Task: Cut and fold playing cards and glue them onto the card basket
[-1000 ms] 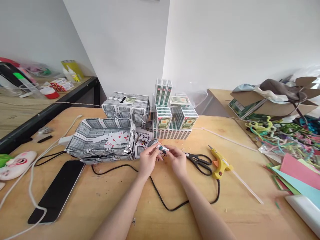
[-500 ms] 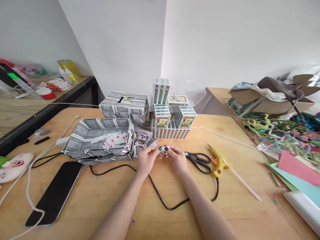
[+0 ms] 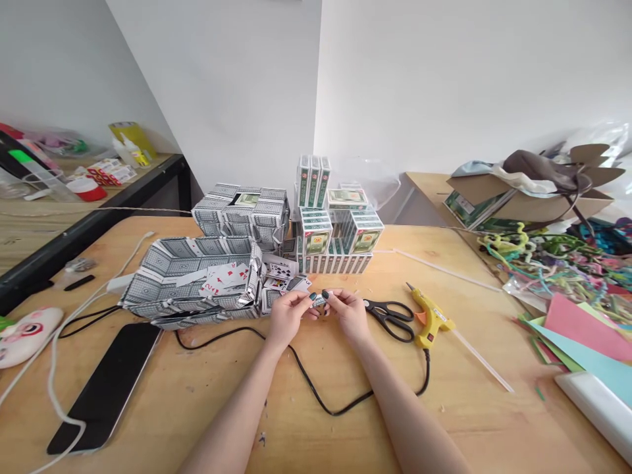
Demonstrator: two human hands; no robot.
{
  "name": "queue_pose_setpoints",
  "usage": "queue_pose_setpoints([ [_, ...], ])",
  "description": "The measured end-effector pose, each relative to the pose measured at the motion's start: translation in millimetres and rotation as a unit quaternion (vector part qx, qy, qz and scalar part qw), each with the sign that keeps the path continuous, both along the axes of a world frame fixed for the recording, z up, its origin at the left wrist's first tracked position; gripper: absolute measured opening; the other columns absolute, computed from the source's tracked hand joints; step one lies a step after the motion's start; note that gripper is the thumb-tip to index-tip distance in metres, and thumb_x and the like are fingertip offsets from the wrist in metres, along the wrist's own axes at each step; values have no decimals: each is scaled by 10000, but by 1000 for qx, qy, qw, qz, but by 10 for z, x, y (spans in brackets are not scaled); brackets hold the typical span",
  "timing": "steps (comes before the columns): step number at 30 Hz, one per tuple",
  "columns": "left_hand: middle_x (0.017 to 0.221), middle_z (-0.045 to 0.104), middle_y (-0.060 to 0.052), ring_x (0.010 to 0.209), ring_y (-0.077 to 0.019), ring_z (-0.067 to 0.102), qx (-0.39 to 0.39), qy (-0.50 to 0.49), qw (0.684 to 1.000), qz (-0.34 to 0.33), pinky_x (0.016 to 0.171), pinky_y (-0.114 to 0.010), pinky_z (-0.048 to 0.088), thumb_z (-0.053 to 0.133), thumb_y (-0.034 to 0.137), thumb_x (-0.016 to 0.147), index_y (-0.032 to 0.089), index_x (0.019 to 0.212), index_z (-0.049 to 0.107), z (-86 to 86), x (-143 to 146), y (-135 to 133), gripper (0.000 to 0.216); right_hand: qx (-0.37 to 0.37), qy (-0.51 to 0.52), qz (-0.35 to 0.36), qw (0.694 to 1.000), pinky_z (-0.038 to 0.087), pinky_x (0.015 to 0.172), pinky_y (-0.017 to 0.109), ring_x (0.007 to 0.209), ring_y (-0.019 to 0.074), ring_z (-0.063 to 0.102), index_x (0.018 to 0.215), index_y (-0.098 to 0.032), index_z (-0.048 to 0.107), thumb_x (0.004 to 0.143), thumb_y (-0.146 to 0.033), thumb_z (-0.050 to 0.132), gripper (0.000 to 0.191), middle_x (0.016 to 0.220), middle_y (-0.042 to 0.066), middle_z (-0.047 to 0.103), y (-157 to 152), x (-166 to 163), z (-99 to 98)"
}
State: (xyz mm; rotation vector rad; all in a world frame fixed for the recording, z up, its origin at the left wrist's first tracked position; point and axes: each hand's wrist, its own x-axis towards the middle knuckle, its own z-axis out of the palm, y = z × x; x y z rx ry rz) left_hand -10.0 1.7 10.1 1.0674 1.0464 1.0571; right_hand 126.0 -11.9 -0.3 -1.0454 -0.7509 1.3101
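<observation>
My left hand [image 3: 288, 316] and my right hand [image 3: 349, 311] meet at the middle of the wooden table [image 3: 306, 421], fingers pinched together on a small folded playing card [image 3: 318, 301] held between them. Just behind the hands lie loose playing cards [image 3: 282, 271] and a tray-like structure made of playing cards [image 3: 192, 280] with several red cards inside. Black scissors [image 3: 392, 318] and a yellow glue gun [image 3: 429, 317] lie right of my right hand.
Stacked green card boxes [image 3: 340, 230] and a second card-built block [image 3: 241, 210] stand at the back. A black cord [image 3: 316, 395] loops under my arms. A dark tablet [image 3: 106, 385] lies at left, coloured paper [image 3: 582, 336] and pipe cleaners [image 3: 557, 257] at right.
Both hands stay together on the small card, turning it slightly between the fingertips. The view has shifted a little to the right and down.
</observation>
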Motion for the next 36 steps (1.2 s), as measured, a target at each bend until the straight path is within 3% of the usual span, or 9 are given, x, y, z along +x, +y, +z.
queue_pose_setpoints([
  [7, 748, 675, -44, 575, -152, 633, 118, 109, 987, -30, 559, -283, 561, 625, 314, 696, 182, 881, 675, -79, 34, -52, 232, -16, -35, -19, 999, 390, 459, 255, 464, 107, 482, 715, -160, 682, 597, -365, 726, 241, 579, 1, 618, 24, 70, 1],
  [11, 665, 673, -46, 555, -169, 639, 58, 58, 996, -19, 538, -294, 557, 609, 359, 706, 157, 786, 674, -42, 67, -49, 227, -17, 35, 13, 999, 391, 503, 242, 517, 93, 481, 791, -179, 704, 578, -327, 748, 263, 711, 12, 658, 21, 78, -11],
  [15, 603, 662, -49, 515, -163, 635, -38, -22, 997, -56, 508, -271, 543, 622, 371, 696, 120, 735, 649, 25, 75, -44, 256, -33, 111, 65, 991, 395, 535, 231, 555, 85, 495, 840, -203, 710, 571, -294, 760, 288, 817, 16, 682, -3, 103, 29],
  [19, 614, 667, -53, 504, -151, 633, -61, -50, 994, -82, 504, -254, 537, 640, 366, 684, 109, 715, 626, 53, 71, -61, 259, -44, 128, 79, 988, 369, 500, 216, 527, 75, 467, 833, -202, 714, 570, -296, 762, 284, 788, 14, 686, -14, 117, 64],
  [27, 603, 648, -30, 519, -167, 639, -4, 8, 994, -107, 508, -279, 548, 632, 407, 683, 136, 690, 596, -17, 72, -50, 274, -48, 39, 34, 998, 245, 398, 213, 418, 55, 359, 821, -168, 708, 586, -380, 735, 318, 709, 24, 680, 15, 81, 10],
  [32, 626, 643, -23, 552, -161, 639, 30, 57, 990, -129, 533, -278, 551, 584, 402, 726, 163, 737, 608, -112, 75, -59, 240, -46, -25, 25, 998, 259, 403, 216, 445, 76, 427, 810, -163, 703, 612, -414, 707, 320, 692, 28, 680, 6, 89, 12],
  [36, 614, 623, -10, 544, -148, 620, 85, 105, 985, -104, 513, -253, 532, 556, 379, 744, 176, 762, 608, -125, 117, -103, 209, -39, -70, 9, 997, 288, 420, 227, 454, 89, 445, 821, -170, 705, 610, -431, 699, 337, 667, 19, 678, 9, 98, 18],
])
